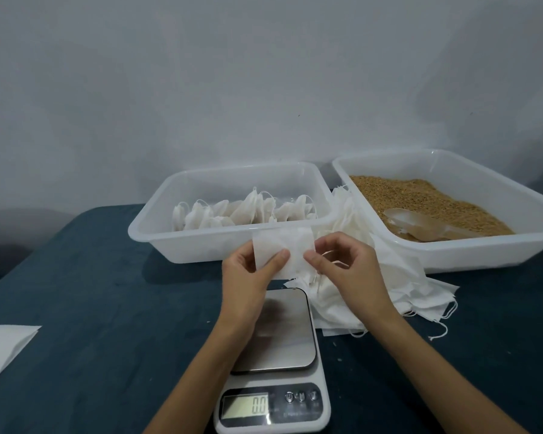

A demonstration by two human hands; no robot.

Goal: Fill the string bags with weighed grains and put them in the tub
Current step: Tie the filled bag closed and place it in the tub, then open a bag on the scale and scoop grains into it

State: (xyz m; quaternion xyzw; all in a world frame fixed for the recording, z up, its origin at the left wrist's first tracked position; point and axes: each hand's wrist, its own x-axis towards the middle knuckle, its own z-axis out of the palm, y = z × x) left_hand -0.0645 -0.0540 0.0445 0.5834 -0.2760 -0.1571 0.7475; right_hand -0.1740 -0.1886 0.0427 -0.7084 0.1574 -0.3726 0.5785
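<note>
From my head view, I hold one empty bag (pixel 282 252) up between both hands, just above the scale (pixel 273 333), so I can work its mouth apart before any grain goes in. My left hand (pixel 248 270) pinches the bag's left side, thumb on the front; my right hand (pixel 342 264) pinches the right edge with thumb and curled fingers. The scale sits right under my wrists, its plate bare and its display reading zero, ready for a weighing. The spare bags (pixel 358 283) lie heaped just right of it, within easy reach. The grain (pixel 420 198) fills the right tub (pixel 452 255), with the scoop (pixel 420 223) resting in it, near my right hand for the next dip, I judge. The left tub (pixel 157 233) already holds filled bags (pixel 242 211) in a row, so finished ones go there.
</note>
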